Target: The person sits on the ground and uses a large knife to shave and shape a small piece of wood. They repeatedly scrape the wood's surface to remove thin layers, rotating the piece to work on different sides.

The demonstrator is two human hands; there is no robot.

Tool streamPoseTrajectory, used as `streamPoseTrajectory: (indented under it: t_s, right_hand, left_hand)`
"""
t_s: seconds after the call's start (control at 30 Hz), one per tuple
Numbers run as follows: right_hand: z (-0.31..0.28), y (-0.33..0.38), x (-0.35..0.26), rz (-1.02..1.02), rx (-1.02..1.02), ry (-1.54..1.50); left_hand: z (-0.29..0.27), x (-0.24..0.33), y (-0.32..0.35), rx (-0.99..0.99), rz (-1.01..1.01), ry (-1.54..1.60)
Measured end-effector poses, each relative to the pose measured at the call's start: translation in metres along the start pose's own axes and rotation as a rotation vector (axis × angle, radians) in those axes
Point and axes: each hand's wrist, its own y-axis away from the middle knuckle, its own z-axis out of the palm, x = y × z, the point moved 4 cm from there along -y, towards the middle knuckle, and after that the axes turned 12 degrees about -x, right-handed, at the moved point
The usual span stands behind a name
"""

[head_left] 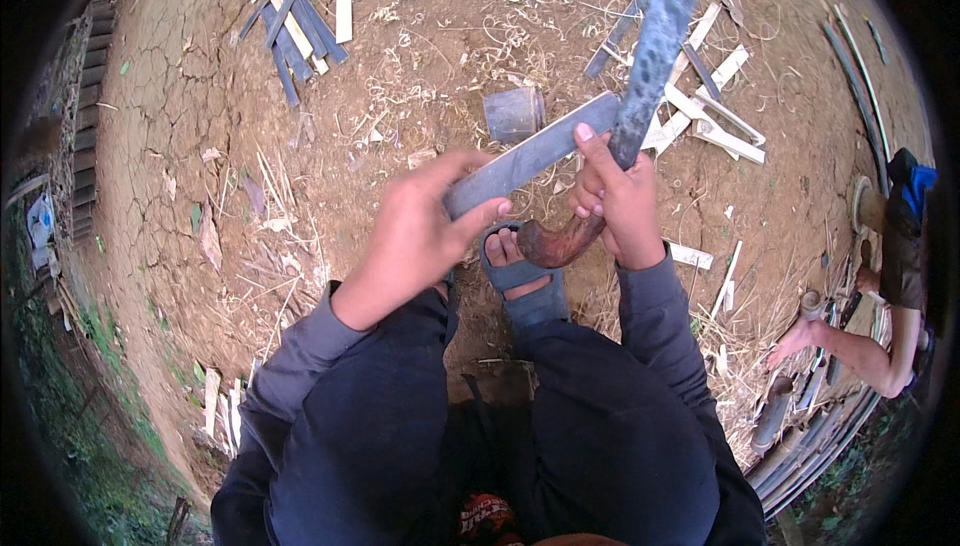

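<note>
My left hand (418, 226) is closed around the lower end of a flat grey bamboo strip (535, 158), with the thumb along its near edge. The strip slants up to the right in front of my knees. My right hand (622, 201) grips a machete (655, 56) near where its broad, dark-stained blade meets the curved brown wooden handle (565, 244). The blade points up and away. My right thumb rests on the strip's far end, beside the blade. Just beyond the strip, a short cut bamboo piece (513, 114) lies on the ground.
Grey and pale strips (300, 31) lie in a pile at far left, and more pale pieces (715, 126) lie crossed at right. Curly shavings are scattered over the dirt. Another person's bare leg (850, 346) is at the right, near bamboo poles (820, 456). My sandalled foot (525, 286) is below the handle.
</note>
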Motion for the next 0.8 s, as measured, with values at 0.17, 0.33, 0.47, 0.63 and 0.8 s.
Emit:
streamPoseTrajectory:
  t_s: [0.17, 0.33, 0.47, 0.63, 0.8]
  right_hand:
    - [0.009, 0.007, 0.006, -0.056, 0.014, -0.313]
    - [0.042, 0.018, 0.011, -0.054, 0.031, -0.309]
    - [0.059, 0.019, 0.016, -0.021, -0.1, -0.14]
    - [0.028, 0.022, 0.032, -0.008, -0.09, 0.322]
    - [0.03, 0.033, 0.025, -0.363, -0.085, 0.905]
  left_hand:
    - [-0.013, -0.012, -0.002, 0.23, -0.223, 0.986]
    - [0.001, -0.009, -0.013, 0.253, -0.107, 1.097]
    - [-0.003, -0.005, -0.024, 0.322, 0.058, 1.14]
    - [-0.037, -0.024, -0.011, 0.605, -0.051, 1.066]
    - [-0.003, -0.014, 0.014, -0.095, -0.387, 1.447]
